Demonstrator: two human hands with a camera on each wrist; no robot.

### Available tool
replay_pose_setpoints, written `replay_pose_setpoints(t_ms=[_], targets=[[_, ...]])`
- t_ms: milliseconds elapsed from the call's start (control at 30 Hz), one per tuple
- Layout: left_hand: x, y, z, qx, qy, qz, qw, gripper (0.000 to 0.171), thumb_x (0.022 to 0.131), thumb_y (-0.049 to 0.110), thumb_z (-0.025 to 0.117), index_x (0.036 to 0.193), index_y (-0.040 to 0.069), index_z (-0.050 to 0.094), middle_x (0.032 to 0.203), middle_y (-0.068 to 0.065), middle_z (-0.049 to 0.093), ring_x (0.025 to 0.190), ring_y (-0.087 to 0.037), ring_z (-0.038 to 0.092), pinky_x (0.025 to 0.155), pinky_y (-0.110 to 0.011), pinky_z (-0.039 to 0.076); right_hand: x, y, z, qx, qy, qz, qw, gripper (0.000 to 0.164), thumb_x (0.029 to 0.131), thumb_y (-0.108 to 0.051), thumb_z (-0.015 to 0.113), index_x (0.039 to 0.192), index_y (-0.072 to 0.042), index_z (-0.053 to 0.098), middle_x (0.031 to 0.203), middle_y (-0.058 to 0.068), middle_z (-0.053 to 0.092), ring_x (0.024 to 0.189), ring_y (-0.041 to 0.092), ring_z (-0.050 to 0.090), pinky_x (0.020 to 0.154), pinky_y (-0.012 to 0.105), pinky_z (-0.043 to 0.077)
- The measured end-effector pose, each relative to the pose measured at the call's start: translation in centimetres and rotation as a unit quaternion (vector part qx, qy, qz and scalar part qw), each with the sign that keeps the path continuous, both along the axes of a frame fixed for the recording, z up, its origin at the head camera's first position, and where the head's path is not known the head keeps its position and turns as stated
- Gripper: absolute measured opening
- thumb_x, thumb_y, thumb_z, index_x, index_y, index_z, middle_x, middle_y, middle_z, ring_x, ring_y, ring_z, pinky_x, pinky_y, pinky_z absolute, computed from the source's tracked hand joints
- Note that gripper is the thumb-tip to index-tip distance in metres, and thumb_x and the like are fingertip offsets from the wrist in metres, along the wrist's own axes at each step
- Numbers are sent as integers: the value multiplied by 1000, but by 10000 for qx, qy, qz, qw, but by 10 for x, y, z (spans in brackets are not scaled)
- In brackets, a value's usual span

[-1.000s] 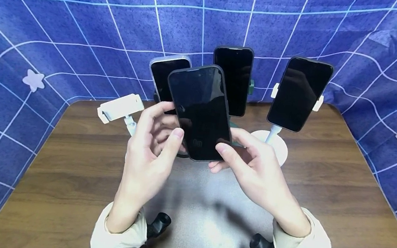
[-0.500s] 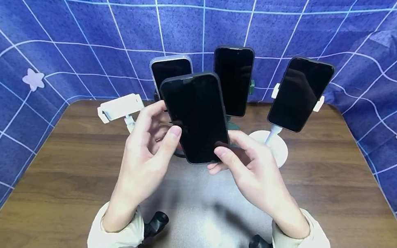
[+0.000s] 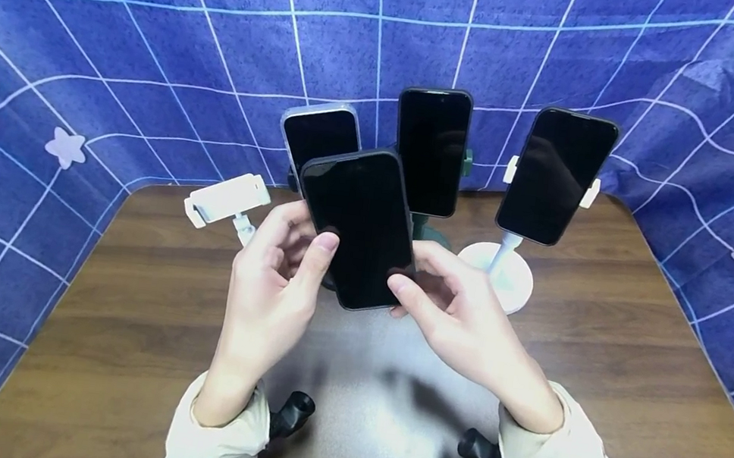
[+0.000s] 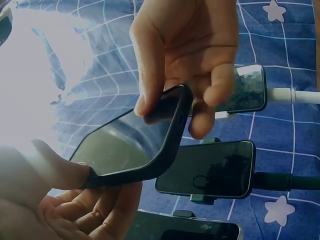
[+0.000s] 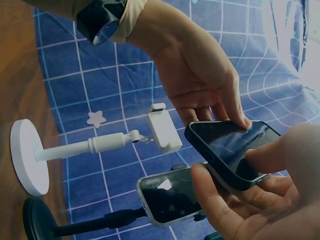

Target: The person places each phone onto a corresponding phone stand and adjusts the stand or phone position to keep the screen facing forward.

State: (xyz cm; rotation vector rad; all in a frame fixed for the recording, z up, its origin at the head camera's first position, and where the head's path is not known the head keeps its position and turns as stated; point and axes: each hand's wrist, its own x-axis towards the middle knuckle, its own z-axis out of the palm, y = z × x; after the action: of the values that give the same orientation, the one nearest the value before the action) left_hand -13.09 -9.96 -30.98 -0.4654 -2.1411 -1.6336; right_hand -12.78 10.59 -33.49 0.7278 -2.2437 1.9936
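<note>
Both hands hold a black smartphone (image 3: 358, 232) above the table, its dark screen facing the head camera and its top leaning left. The left hand (image 3: 273, 286) grips its left edge, thumb on the screen's rim and fingers behind. At the lower right corner the right hand (image 3: 460, 313) pinches it, thumb in front; its other fingertips are partly hidden. In the left wrist view the phone (image 4: 135, 140) appears from its thick cased edge. Just behind it stands a phone in a pale clear case (image 3: 321, 132), partly covered by the held one.
Two more phones on stands are behind: a middle phone (image 3: 430, 149) on a green stand and a right phone (image 3: 555, 176) on a white stand (image 3: 510, 281). A white phone holder (image 3: 226, 199) with no phone stands at the left. A blue gridded cloth (image 3: 224, 51) hangs behind the wooden table (image 3: 122, 321).
The held phone has come down and slightly toward the person, uncovering more of the phones behind. Both hands keep hold of it; the right hand has shifted slightly left.
</note>
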Motion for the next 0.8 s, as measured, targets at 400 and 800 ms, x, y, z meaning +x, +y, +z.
replay_pose_setpoints(t_ms=[400, 800], targets=[[2, -3, -2, -255, -111, -49, 9996, 27, 99, 4, 66, 125, -1, 62, 100, -10, 77, 80, -5, 69, 66, -17, 54, -2, 2, -5, 555, 460, -710, 9949, 17, 103, -9, 61, 117, -10, 71, 100, 2, 76, 83, 12, 65, 71, 24, 53], [-1, -3, -3, -76, 37, -206, 9998, 28, 97, 1, 68, 124, -3, 63, 99, -15, 76, 82, -3, 71, 70, -16, 57, -4, 0, -5, 208, 711, -527, 9959, 21, 93, 1, 71, 113, -7, 70, 91, 3, 76, 74, 12, 65, 65, 25, 54]])
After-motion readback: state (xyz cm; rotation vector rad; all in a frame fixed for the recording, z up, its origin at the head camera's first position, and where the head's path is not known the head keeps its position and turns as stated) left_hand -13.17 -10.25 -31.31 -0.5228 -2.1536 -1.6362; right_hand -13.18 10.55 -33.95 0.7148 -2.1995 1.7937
